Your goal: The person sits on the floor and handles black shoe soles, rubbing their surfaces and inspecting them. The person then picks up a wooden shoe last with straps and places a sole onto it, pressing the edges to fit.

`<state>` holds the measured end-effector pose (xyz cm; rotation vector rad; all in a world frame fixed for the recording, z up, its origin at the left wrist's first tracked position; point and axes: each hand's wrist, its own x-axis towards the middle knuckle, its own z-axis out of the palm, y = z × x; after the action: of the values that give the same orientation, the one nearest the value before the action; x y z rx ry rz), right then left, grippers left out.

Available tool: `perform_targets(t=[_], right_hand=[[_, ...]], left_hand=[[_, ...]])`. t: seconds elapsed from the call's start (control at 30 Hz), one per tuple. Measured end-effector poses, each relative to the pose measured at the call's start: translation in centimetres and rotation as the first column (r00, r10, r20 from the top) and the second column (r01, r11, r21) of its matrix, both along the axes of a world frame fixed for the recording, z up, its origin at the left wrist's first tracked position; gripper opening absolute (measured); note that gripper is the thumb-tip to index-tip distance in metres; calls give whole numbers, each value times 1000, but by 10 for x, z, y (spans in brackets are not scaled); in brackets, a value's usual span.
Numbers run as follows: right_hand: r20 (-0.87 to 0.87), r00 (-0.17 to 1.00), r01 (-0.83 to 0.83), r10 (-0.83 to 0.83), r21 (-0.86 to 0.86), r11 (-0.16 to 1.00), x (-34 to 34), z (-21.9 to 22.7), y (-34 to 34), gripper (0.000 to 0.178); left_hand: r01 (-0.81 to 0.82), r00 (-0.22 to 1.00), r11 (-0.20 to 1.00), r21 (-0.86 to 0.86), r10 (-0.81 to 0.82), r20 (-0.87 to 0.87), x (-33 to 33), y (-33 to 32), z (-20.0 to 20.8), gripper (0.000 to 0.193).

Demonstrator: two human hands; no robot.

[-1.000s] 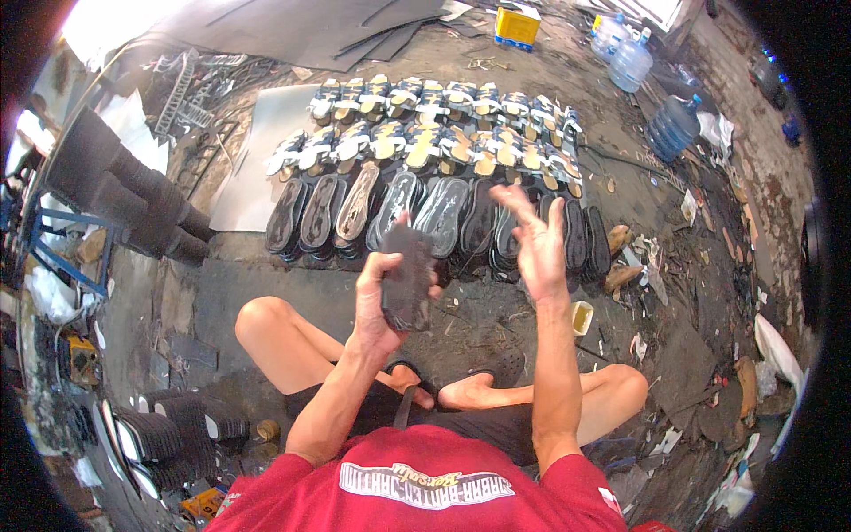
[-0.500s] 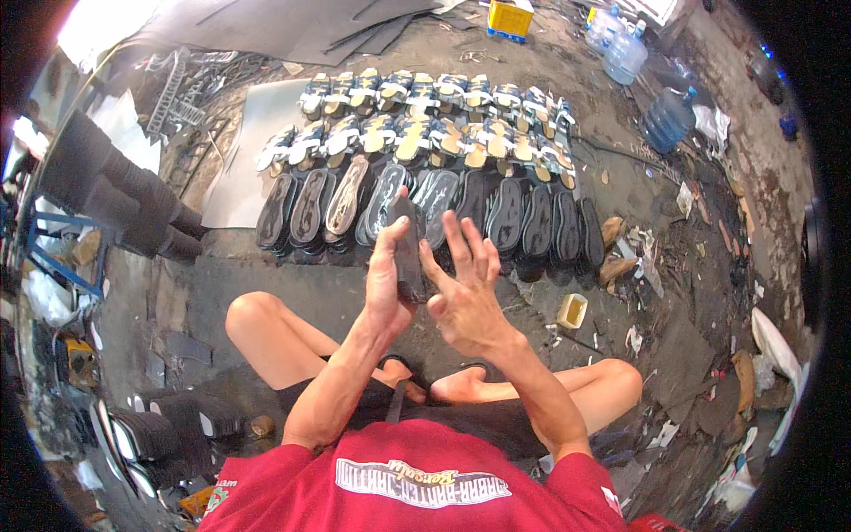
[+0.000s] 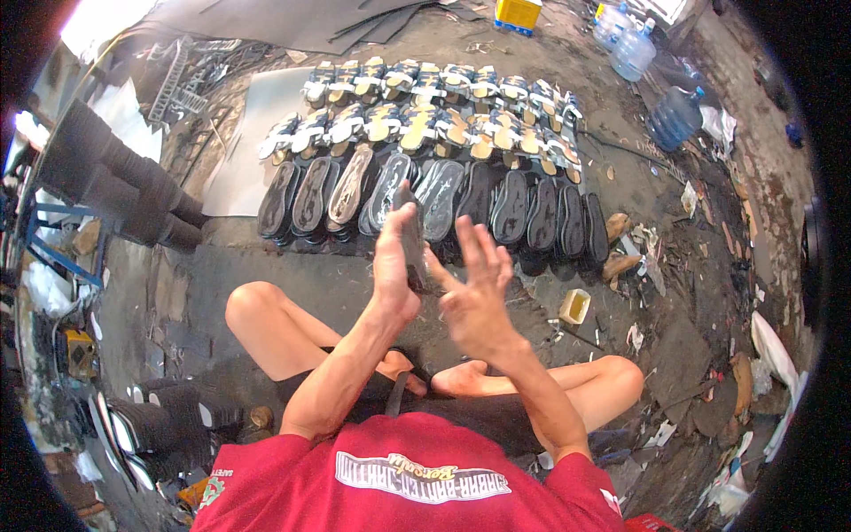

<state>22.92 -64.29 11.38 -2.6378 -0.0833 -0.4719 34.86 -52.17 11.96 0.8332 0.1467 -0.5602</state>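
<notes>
My left hand (image 3: 391,266) grips a dark shoe sole (image 3: 413,248), held upright and almost edge-on over my crossed legs. To its right, my right hand (image 3: 479,306) is open with its fingers spread; the index fingertip is close to the sole's face, and I cannot tell whether it touches. Beyond my hands lies a row of stacked dark soles (image 3: 510,208), some with a shiny wet-looking top, one with a beige top (image 3: 353,186). Behind them stand two rows of sandals (image 3: 417,129) with pale yellow insoles and white and dark straps.
A small square tub (image 3: 574,307) with yellowish contents sits on the floor to the right, near scattered scraps (image 3: 643,257). Tall dark stacks (image 3: 115,173) stand at left. More soles (image 3: 164,421) lie at lower left. Large blue water bottles (image 3: 674,118) and a yellow crate (image 3: 517,15) are far off.
The sole has turned more edge-on in my left hand. My right hand has shifted slightly right, opening a wider gap between its palm and the sole.
</notes>
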Motion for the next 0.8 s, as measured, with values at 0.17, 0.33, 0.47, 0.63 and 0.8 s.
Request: perform_targets(t=[0.17, 0.33, 0.47, 0.63, 0.8], right_hand=[[102, 982, 110, -156, 359, 927, -1, 17, -24, 77], [21, 999, 29, -30, 18, 999, -17, 8, 0, 77], [66, 970, 173, -234, 486, 857, -8, 18, -35, 94], [80, 994, 79, -77, -26, 997, -16, 11, 3, 82], [138, 988, 105, -64, -316, 943, -14, -6, 11, 64]], left_hand=[[-45, 998, 989, -139, 51, 40, -4, 4, 12, 53], [5, 1000, 1000, -4, -5, 9, -11, -9, -5, 51], [-23, 999, 1000, 2, 23, -34, 4, 5, 4, 51], [13, 1000, 1000, -4, -13, 6, -7, -8, -2, 65], [12, 992, 988, 154, -30, 119, -10, -19, 1, 67]])
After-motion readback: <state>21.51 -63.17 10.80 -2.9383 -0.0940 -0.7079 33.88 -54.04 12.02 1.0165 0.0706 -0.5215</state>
